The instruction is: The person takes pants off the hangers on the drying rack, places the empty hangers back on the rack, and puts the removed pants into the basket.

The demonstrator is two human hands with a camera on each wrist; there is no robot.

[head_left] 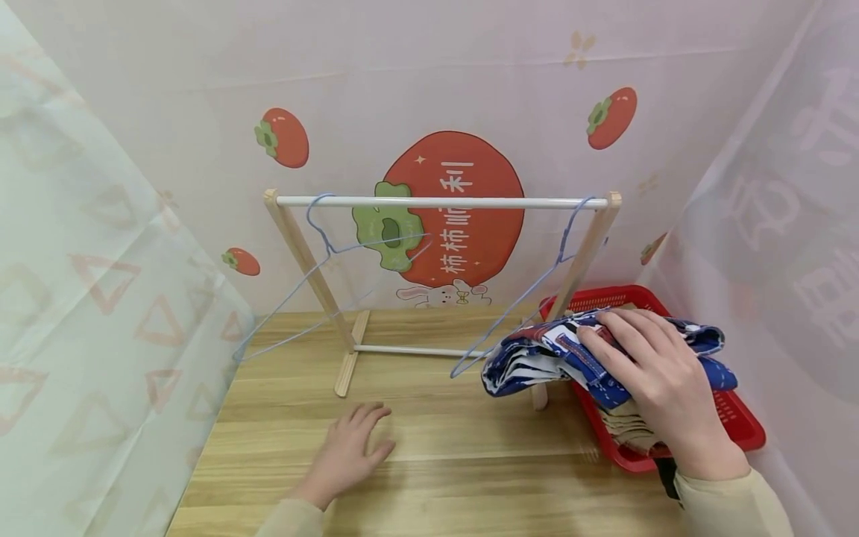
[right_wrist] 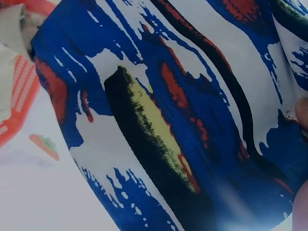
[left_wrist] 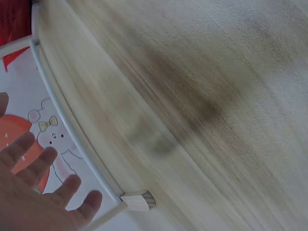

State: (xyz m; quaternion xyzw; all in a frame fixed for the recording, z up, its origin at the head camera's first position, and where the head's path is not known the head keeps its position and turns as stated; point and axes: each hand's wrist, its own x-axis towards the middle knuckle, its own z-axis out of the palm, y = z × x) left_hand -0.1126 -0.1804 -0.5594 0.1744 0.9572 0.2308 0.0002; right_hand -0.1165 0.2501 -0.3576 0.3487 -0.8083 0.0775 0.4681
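My right hand [head_left: 661, 373] grips a folded blue garment [head_left: 584, 365] with white, red and black patterning, held above a red basket [head_left: 745, 418]. In the right wrist view the patterned cloth [right_wrist: 192, 110] fills most of the picture, with a bit of finger at the right edge. My left hand [head_left: 352, 451] hovers over the wooden table with its fingers spread, holding nothing. The left wrist view also shows that hand [left_wrist: 43, 192] with loosely extended fingers. Two blue wire hangers hang from the rack's top bar, one hanger [head_left: 329, 250] on the left and another hanger [head_left: 517, 302] near the garment.
A small rack with wooden legs [head_left: 302, 261] and a white top bar [head_left: 436, 202] stands at the back of the table [head_left: 429, 447]. More beige cloth [head_left: 631, 425] lies in the basket. Printed curtains [head_left: 101, 298] enclose the table at the back and sides.
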